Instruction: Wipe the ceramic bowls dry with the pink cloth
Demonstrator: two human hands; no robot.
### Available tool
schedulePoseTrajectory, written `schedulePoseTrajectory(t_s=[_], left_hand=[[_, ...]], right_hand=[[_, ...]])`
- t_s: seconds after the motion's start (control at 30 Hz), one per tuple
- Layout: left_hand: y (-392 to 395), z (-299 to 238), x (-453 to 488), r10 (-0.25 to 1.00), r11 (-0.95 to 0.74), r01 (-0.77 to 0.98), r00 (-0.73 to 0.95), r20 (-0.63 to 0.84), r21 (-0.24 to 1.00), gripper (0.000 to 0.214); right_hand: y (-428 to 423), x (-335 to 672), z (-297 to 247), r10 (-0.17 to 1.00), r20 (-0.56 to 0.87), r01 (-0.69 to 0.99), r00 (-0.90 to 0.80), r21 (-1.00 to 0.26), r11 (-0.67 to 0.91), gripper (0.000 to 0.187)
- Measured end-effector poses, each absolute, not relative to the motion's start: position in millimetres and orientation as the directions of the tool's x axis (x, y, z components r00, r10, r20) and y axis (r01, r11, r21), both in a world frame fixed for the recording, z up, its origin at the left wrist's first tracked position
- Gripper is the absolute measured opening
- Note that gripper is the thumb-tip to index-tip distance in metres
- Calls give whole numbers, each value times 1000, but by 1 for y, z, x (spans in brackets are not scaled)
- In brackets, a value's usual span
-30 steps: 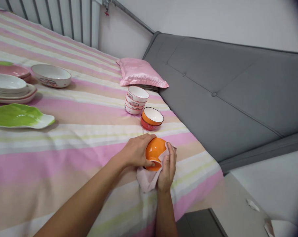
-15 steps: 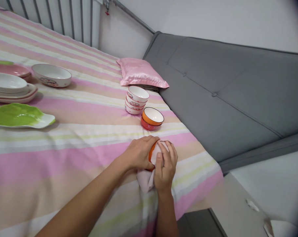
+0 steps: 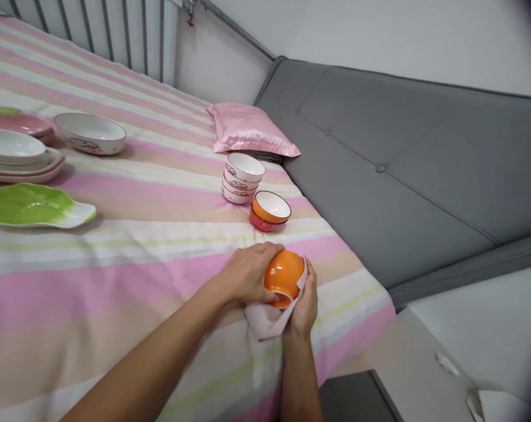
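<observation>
An orange bowl [image 3: 285,271] is tipped on its side between my hands, its glossy outside and foot ring facing me. My left hand [image 3: 247,274] grips it from the left, with the thumb at the foot ring. My right hand [image 3: 306,305] is closed on a pale pink cloth [image 3: 269,321] and presses it to the bowl's right side; part of the cloth hangs below. Just beyond my hands stand an orange bowl with a white inside [image 3: 272,206] and a red bowl [image 3: 265,223] under it. Next to these is a stack of white patterned bowls [image 3: 239,183].
On the striped bedsheet [image 3: 160,293] at left lie a green leaf-shaped dish [image 3: 32,205], stacked white plates [image 3: 13,146], a pink dish [image 3: 26,124] and a wide white bowl [image 3: 90,135]. A pink pillow [image 3: 253,129] rests by the grey headboard [image 3: 406,176].
My right hand and the cloth have slid from over the bowl's outside to its right edge, so the orange surface and foot ring now show. My left hand keeps its hold.
</observation>
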State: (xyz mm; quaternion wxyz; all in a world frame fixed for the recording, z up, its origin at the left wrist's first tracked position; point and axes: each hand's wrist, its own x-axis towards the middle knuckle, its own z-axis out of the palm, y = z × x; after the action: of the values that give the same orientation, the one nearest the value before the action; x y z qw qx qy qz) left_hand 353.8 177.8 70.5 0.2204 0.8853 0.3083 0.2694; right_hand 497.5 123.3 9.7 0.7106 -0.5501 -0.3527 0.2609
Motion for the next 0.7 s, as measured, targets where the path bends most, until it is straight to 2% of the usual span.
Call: schedulePoseTrajectory(t_s=[0.1,0.17,0.23,0.33,0.5,0.6,0.7], left_hand=[[177,73,354,663,-712,426,669,335,559,79],[176,73,355,660,-713,420,671,337,561,78],[176,73,354,655,-718,411,672,345,562,77],[175,72,355,647,-723,398,675,353,565,75],[173,70,357,629,-745,381,676,385,547,72],[172,71,359,628,-752,392,671,394,530,62],[170,72,361,631,-746,394,677,379,537,55]], right_hand=[[125,500,4,779,131,-63,614,-975,214,54],[124,499,4,784,159,-33,600,-974,223,54],[122,498,9,767,256,76,588,-962,263,51],[116,495,22,732,448,350,514,-888,298,45],[110,491,38,716,636,748,290,-617,245,40],[110,488,41,717,670,855,190,-473,215,41],[110,486,41,713,678,869,180,-449,207,41]])
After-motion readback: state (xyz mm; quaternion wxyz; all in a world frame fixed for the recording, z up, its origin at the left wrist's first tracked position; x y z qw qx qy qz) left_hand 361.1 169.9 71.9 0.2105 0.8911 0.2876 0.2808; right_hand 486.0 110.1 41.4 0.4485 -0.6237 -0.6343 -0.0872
